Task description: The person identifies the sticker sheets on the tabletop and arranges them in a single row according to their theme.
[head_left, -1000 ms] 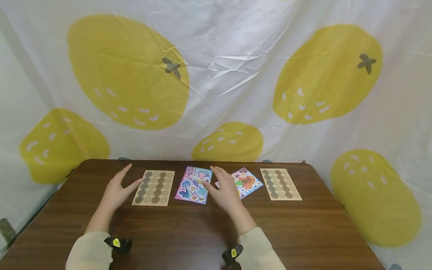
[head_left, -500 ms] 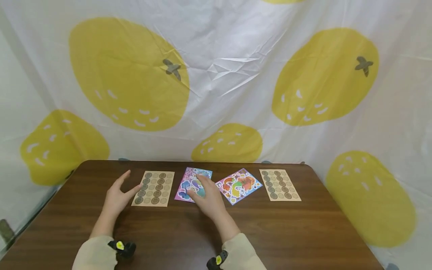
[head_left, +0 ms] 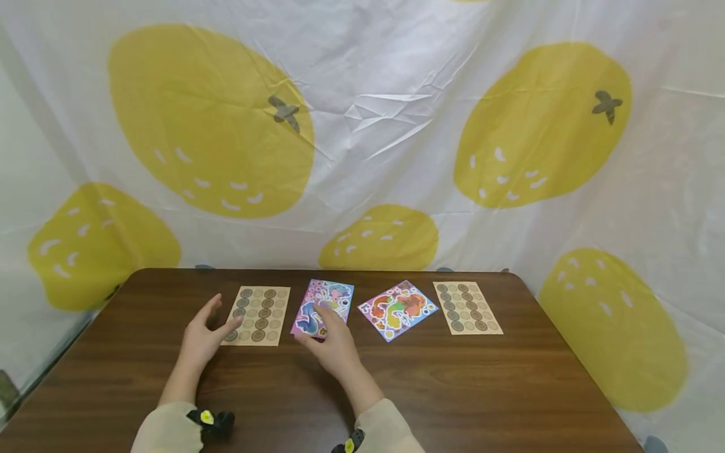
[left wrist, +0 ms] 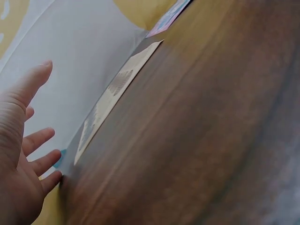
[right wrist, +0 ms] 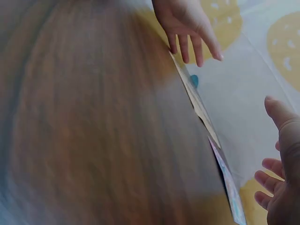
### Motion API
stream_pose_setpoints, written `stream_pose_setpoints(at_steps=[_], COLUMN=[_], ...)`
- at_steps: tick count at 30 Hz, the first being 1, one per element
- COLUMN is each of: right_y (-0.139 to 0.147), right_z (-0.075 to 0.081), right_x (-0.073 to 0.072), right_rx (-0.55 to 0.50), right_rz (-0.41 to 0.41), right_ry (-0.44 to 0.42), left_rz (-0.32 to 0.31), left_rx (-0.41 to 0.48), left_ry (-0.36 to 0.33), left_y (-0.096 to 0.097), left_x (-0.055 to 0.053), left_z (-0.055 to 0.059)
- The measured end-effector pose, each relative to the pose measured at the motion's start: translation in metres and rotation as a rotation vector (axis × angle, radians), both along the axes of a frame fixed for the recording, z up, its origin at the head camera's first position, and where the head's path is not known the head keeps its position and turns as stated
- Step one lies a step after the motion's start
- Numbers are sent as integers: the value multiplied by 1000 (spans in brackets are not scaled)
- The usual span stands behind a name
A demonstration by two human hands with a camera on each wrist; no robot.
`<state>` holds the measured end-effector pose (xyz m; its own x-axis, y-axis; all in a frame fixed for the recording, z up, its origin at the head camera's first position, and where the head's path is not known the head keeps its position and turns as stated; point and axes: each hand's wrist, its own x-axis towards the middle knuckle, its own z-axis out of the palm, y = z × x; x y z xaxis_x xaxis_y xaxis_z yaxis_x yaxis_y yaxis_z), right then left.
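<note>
My left hand [head_left: 201, 338] hovers at the left edge of a beige sheet [head_left: 262, 316] printed with rows of grey and brown circles. Its fingers are spread and loosely bent, holding nothing; the left wrist view shows the thumb apart from the fingers, with the beige sheet [left wrist: 110, 101] beyond. My right hand [head_left: 335, 347] is over the near part of a purple-blue mermaid sticker sheet [head_left: 338, 292], hiding some of it. No object is in its grasp, and in the right wrist view its thumb and fingers stand apart above the sticker sheet [right wrist: 229, 185].
Right of my right hand a second mermaid sticker sheet [head_left: 398, 311] lies turned at an angle. Another beige circle sheet [head_left: 467, 308] is farther right. All lie on a brown wooden table [head_left: 481, 390], backed by a white cloth [head_left: 391, 145] with yellow fruit shapes.
My right hand has moved left and nearer to me, from between the two sticker sheets, uncovering the angled one. My left hand has shifted slightly right and down. The sheets stay in place.
</note>
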<state>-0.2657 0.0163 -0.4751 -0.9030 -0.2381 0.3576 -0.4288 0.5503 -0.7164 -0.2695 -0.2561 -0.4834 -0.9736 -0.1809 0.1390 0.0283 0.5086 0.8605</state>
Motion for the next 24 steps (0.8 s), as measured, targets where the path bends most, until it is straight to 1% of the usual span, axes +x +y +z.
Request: stream_pose_setpoints(at_steps=[3,8,13,14,17,20,21,24], right_y=[-6,-17,-26,-28,-32,-35,-36,-39], right_z=[-4,-12,-19,-21,-25,-28,-29,-30], right_x=[3,7,8,8,10,11,12,12], right_rx=[-23,-57,-133,-137,-169,-197,-218,-244], right_rz=[5,4,7,9,16,13,15,29], right_ry=[-28,-32,-9,15,28,0,-25,-43], left_rz=[8,16,22,22,14,-1,-5,-8], left_rx=[15,24,25,22,1,-24,-31,-39], left_ry=[-10,-14,5,4,-3,-14,-16,-11], left_y=[1,3,3,3,3,4,4,6], left_x=[2,3,1,0,0,0,0,1], left_z=[-3,-8,-10,-10,-11,-12,-12,-13])
